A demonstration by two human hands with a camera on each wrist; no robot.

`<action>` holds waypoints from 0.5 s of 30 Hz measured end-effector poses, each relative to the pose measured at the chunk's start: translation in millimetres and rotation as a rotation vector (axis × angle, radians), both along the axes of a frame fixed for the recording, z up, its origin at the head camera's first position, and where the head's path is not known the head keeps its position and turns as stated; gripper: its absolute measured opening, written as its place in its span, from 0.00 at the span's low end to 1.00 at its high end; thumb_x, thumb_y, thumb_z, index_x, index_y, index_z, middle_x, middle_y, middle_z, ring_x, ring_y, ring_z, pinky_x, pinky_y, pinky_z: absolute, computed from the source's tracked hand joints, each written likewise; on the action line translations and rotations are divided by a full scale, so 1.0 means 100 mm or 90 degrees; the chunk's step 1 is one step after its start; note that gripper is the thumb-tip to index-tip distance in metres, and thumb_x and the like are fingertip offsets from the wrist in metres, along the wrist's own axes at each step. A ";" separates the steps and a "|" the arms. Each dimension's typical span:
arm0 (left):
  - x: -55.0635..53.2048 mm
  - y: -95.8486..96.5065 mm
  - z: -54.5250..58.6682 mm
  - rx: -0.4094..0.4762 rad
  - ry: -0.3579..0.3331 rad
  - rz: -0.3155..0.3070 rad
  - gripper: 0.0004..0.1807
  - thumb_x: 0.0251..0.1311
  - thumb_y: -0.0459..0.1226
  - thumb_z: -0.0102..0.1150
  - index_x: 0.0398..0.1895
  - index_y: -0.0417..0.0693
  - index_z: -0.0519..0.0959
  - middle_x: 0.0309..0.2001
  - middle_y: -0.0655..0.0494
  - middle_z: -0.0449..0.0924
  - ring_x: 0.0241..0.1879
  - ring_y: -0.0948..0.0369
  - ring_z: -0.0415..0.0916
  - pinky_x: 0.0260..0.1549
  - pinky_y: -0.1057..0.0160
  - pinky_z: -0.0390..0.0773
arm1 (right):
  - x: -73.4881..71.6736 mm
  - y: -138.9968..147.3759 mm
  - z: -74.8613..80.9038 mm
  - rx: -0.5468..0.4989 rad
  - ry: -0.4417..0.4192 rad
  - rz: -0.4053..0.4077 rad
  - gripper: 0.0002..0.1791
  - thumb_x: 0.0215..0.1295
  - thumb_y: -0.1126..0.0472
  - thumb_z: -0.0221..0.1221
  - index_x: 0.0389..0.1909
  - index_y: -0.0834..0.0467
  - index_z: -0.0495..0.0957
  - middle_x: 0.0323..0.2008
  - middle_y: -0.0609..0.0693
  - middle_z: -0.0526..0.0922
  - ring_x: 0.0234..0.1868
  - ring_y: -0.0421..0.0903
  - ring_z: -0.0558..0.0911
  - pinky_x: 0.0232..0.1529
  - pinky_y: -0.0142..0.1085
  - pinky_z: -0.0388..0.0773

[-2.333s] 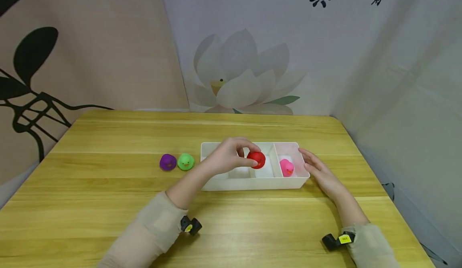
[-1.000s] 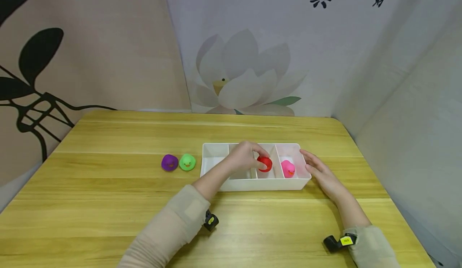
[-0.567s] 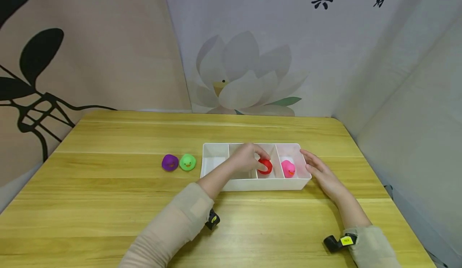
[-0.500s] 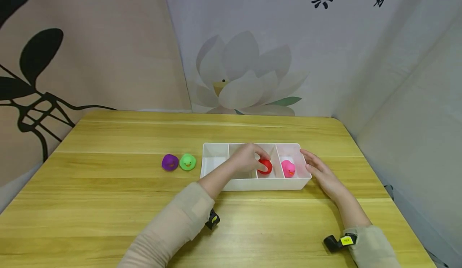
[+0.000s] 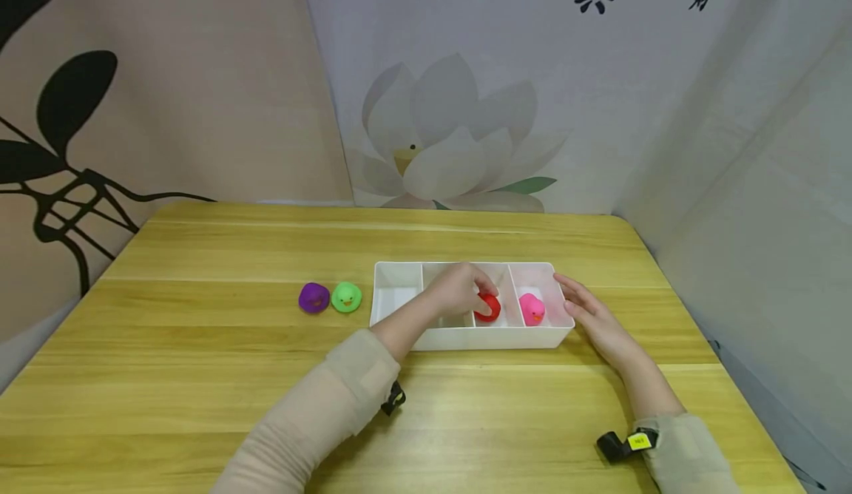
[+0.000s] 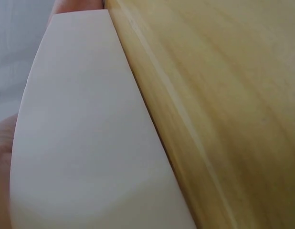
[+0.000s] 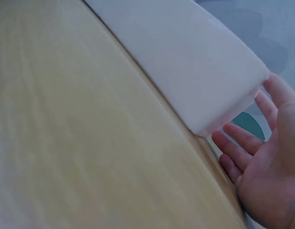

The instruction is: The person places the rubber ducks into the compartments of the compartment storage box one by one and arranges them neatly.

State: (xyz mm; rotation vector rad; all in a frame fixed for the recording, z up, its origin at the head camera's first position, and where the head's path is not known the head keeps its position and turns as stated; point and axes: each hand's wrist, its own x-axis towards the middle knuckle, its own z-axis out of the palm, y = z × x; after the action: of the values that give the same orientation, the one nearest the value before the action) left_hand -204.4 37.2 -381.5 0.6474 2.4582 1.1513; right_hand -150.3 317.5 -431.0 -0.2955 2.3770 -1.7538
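My left hand [image 5: 458, 291] reaches into the white divided box [image 5: 489, 339], thumb and fingers round a red rubber duck [image 5: 491, 309]. That duck sits low in the compartment second from the right, partly hidden by the fingers. The right-end compartment holds a pink rubber duck [image 5: 532, 309]. My right hand [image 5: 594, 322] rests its fingertips at the box's right end, fingers extended; the right wrist view shows them spread by the corner. In the left wrist view the box's front wall [image 6: 85, 119] covers most of the left hand.
Left of the box, a purple rubber duck [image 5: 313, 298] and a green rubber duck [image 5: 346, 297] stand side by side on the wooden table [image 5: 166, 376]. A printed curtain [image 5: 479, 28] hangs behind the table's far edge.
My left hand has carried the red duck rightward and down into the compartment beside the pink one. It has hardly moved over the last half second. The right hand stays at the box's end.
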 end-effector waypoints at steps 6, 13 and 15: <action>-0.02 0.02 0.03 -0.032 0.028 -0.026 0.11 0.48 0.29 0.71 0.36 0.47 0.85 0.33 0.61 0.80 0.39 0.61 0.72 0.38 0.66 0.72 | 0.00 0.00 0.01 0.001 -0.005 -0.001 0.29 0.76 0.57 0.45 0.73 0.58 0.52 0.69 0.66 0.55 0.69 0.61 0.54 0.64 0.50 0.51; -0.02 0.03 0.04 -0.044 0.034 -0.038 0.12 0.46 0.28 0.72 0.36 0.46 0.85 0.33 0.59 0.80 0.38 0.61 0.72 0.37 0.66 0.72 | 0.00 0.00 0.01 -0.007 -0.008 -0.001 0.30 0.75 0.56 0.46 0.74 0.57 0.51 0.69 0.67 0.54 0.69 0.63 0.52 0.65 0.61 0.45; -0.01 0.03 0.04 -0.041 0.031 -0.037 0.13 0.46 0.28 0.72 0.37 0.45 0.85 0.35 0.58 0.80 0.38 0.61 0.72 0.37 0.66 0.72 | 0.00 0.00 0.00 -0.001 -0.003 -0.001 0.30 0.76 0.56 0.45 0.74 0.57 0.51 0.69 0.68 0.54 0.68 0.64 0.53 0.64 0.62 0.45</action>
State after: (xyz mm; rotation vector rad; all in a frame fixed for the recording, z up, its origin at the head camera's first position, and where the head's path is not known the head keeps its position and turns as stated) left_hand -205.7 39.8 -377.7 0.7320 2.4881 1.0424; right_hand -150.2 317.5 -431.3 -0.2884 2.3735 -1.7549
